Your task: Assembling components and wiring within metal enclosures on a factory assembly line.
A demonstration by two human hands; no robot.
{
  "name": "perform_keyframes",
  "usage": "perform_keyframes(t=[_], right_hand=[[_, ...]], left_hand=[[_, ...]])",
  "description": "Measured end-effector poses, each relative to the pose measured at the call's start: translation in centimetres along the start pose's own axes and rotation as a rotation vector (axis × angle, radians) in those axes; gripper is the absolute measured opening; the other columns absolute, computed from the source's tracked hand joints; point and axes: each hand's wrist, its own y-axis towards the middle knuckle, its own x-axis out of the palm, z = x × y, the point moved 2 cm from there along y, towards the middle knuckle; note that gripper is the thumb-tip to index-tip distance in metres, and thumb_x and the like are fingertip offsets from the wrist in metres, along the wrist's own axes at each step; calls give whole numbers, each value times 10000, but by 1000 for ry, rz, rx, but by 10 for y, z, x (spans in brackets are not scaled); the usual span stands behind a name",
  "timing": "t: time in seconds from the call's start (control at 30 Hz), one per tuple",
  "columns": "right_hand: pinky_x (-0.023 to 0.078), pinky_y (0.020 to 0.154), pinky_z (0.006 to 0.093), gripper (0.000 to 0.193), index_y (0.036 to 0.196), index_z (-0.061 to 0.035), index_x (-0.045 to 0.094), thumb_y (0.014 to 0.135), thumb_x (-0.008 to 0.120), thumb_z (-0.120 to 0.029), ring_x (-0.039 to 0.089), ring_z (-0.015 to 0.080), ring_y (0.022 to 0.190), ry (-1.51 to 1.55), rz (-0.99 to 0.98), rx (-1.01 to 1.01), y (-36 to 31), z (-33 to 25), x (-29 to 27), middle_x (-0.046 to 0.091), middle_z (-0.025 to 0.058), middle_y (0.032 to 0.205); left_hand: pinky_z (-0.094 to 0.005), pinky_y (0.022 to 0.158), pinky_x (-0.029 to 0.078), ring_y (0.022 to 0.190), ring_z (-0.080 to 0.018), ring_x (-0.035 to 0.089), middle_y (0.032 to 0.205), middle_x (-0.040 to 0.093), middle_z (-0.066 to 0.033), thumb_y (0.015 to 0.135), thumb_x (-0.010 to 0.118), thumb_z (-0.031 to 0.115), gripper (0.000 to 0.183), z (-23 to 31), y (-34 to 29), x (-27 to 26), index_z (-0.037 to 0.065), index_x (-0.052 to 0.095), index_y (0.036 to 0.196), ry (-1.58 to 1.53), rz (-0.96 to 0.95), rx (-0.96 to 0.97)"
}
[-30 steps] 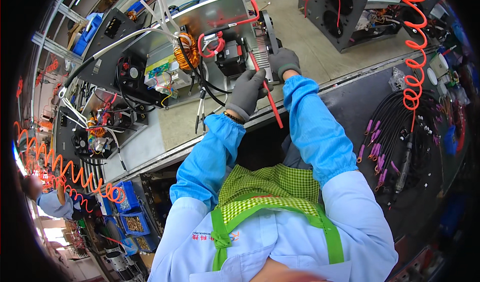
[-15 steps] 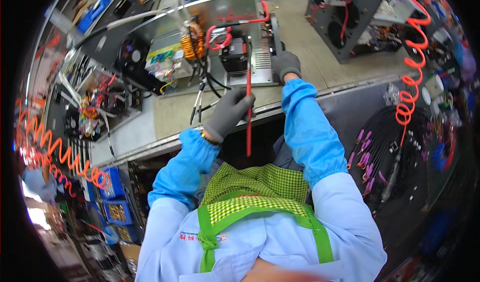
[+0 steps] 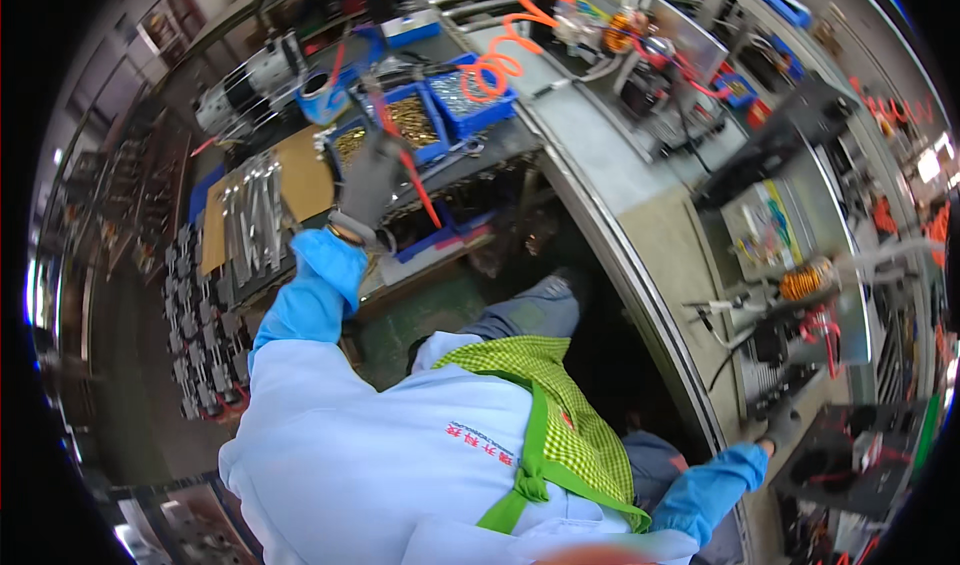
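Observation:
My left hand [image 3: 372, 180], in a dark grey glove, is closed around a long, thin red rod-shaped tool [image 3: 413, 177], which slants across the hand. The hand is at the near edge of a blue bin [image 3: 432, 152] of brass-coloured fasteners [image 3: 408, 123]; motion blurs its fingers. Away to the right, my gloved right hand [image 3: 784, 427] rests by the end of an open metal chassis [image 3: 856, 295]. Its fingers are small and partly hidden, so its grip does not show. On the chassis sit a copper-wound coil [image 3: 806, 281] and red cables [image 3: 832, 340].
Silvery parts fill another blue bin [image 3: 470, 100] under a coiled orange hose [image 3: 490, 73]. Flat metal strips [image 3: 255, 215] lie on cardboard left of my left hand. A second wired unit [image 3: 650, 90] stands on the bench [image 3: 650, 205]. A dark fan panel [image 3: 850, 460] is beside my right hand.
My view and body have swung left. My left hand has carried the red tool from in front of the chassis to the bins. My right hand has stayed at the chassis end.

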Motion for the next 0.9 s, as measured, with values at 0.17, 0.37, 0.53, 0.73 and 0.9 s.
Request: perform_keyframes(t=[0.17, 0.37, 0.53, 0.73, 0.9], right_hand=[[504, 817, 382, 481, 1150, 47, 550, 863, 639, -328, 602, 312, 943, 159, 552, -307, -58, -81, -57, 591, 210, 1125], [521, 747, 285, 261, 1153, 38, 538, 950, 499, -120, 597, 206, 869, 634, 523, -753, -156, -173, -74, 590, 148, 1118], [496, 706, 263, 256, 1158, 44, 529, 940, 505, -88, 581, 180, 837, 609, 453, -945, -196, -233, -70, 584, 130, 1074], [504, 763, 287, 257, 1166, 59, 505, 925, 505, -29, 584, 197, 882, 619, 307, -1110, -216, -274, -45, 569, 163, 1105], [483, 759, 294, 261, 1183, 30, 509, 932, 472, -32, 557, 169, 870, 778, 102, -955, -249, -301, -25, 581, 115, 1079]], left_hand=[[-349, 612, 484, 659, -221, 628, 773, 622, -118, 934, 497, 293, 273, -52, 88, -162, 35, 571, 981, 190, 735, 220], [-385, 652, 494, 713, -280, 652, 787, 649, -150, 916, 494, 323, 307, -96, 186, -214, 51, 598, 1014, 400, 850, 217], [-464, 756, 474, 861, -401, 615, 891, 652, -208, 899, 475, 344, 339, -135, 230, -228, 73, 621, 1042, 563, 898, 162], [-479, 865, 435, 987, -440, 567, 1033, 620, -248, 833, 551, 427, 469, -202, 227, -237, 64, 580, 1128, 787, 658, -139], [-469, 903, 418, 1075, -443, 518, 1177, 522, -293, 786, 651, 407, 618, -160, 189, -157, 19, 451, 1224, 705, 821, 172]])
